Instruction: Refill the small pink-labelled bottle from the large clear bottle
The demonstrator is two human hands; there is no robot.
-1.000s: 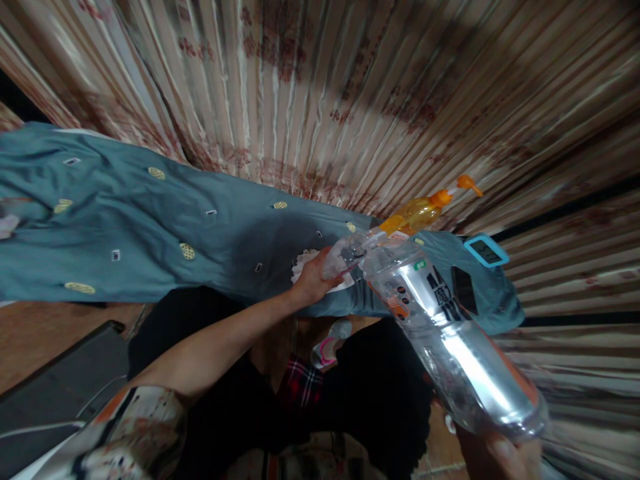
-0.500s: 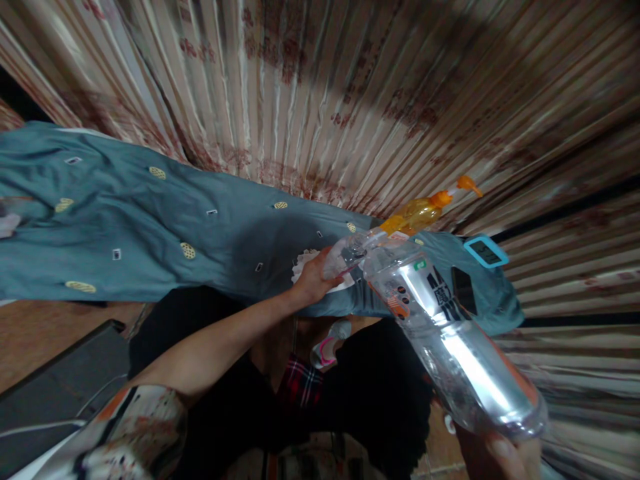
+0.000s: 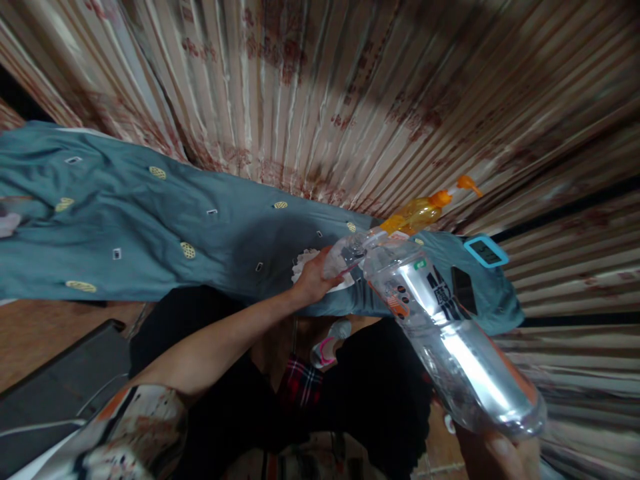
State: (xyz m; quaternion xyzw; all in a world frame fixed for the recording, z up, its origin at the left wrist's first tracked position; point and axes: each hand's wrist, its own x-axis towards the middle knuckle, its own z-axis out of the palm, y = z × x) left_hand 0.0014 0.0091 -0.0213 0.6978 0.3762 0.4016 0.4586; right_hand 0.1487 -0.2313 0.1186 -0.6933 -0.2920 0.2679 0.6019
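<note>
My right hand (image 3: 503, 453) grips the base end of a large clear plastic bottle (image 3: 465, 353) with a silver and orange label. That bottle is tilted, its mouth end down and to the left. My left hand (image 3: 315, 281) is closed around a smaller clear plastic bottle (image 3: 344, 255), whose upper end lies close to the large bottle's neck; whether the two touch I cannot tell. A white scalloped piece (image 3: 301, 261) shows behind my left hand. Just beyond stands an orange pump bottle (image 3: 417, 212).
Teal patterned cloth (image 3: 225, 247) covers the long narrow table. Toward its right end are a dark phone (image 3: 464, 291) and a blue-framed digital clock (image 3: 486, 252). A pleated curtain (image 3: 310, 100) hangs behind. At lower left is a dark flat panel (image 3: 65, 373) with white cables.
</note>
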